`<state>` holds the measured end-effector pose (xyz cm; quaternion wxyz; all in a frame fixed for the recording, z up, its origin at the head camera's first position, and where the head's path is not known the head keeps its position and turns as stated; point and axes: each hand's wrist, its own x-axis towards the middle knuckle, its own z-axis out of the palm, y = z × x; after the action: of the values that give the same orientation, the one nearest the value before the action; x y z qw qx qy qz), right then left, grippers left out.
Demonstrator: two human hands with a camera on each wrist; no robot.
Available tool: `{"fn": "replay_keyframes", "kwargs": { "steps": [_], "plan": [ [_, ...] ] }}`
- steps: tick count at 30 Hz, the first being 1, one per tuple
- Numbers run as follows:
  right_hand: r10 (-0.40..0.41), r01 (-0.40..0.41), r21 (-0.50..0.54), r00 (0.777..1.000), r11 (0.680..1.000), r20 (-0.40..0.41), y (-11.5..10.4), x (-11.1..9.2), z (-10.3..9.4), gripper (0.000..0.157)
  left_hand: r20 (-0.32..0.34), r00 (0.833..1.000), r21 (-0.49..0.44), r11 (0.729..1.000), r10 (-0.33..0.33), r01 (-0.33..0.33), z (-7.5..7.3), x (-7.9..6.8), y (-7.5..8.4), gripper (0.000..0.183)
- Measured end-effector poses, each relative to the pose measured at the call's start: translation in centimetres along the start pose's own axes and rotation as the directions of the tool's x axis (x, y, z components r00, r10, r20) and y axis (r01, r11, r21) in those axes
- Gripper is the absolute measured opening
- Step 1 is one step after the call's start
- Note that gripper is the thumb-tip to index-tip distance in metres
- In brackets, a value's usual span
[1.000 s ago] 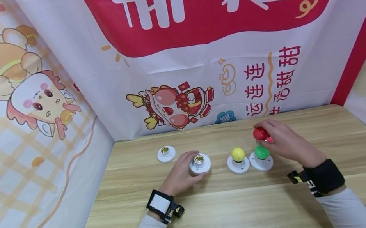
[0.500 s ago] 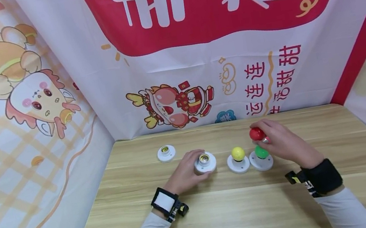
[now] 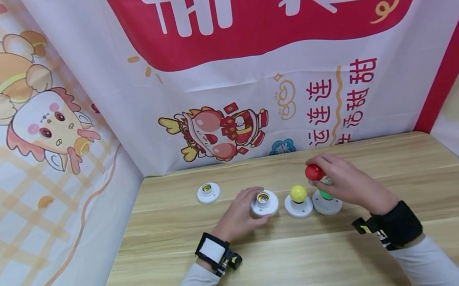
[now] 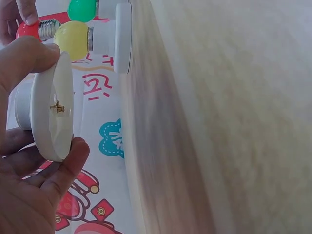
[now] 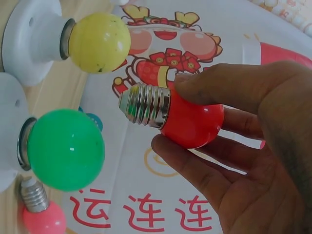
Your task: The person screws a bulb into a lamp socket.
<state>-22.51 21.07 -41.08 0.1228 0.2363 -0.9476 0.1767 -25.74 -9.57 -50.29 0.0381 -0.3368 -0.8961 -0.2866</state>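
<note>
In the head view, the bare right hand (image 3: 346, 181) partly hides the round, glossy green bulb (image 3: 325, 195).

Kinda looks like a small fabric-walled filming booth tbh: plaid cartoon sheet (image 3: 17, 244) on the left, festive red-and-white banner (image 3: 258, 35) across the back, wood-grain worktop (image 3: 302, 270) right up against it, plus two wrist-strapped cameras (image 3: 234, 261).
</note>
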Motion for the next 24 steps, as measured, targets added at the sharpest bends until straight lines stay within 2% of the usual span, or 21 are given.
{"fn": "replay_keyframes", "kwargs": {
  "steps": [16, 24],
  "plan": [
    [-0.043, 0.043, -0.008, 0.999, 0.999, -0.022, -1.0, 0.3, 0.1, 0.055, 0.017, 0.998, -0.026, 0.998, 0.065, -0.065, 0.6, 0.7, 0.7, 0.079],
    [-0.096, 0.096, 0.003, 0.995, 0.995, -0.031, -1.6, 0.4, 0.2, 0.054, 0.010, 0.996, -0.029, 0.996, 0.087, -0.086, 0.8, 0.9, 1.3, 0.078]
  ]
}}
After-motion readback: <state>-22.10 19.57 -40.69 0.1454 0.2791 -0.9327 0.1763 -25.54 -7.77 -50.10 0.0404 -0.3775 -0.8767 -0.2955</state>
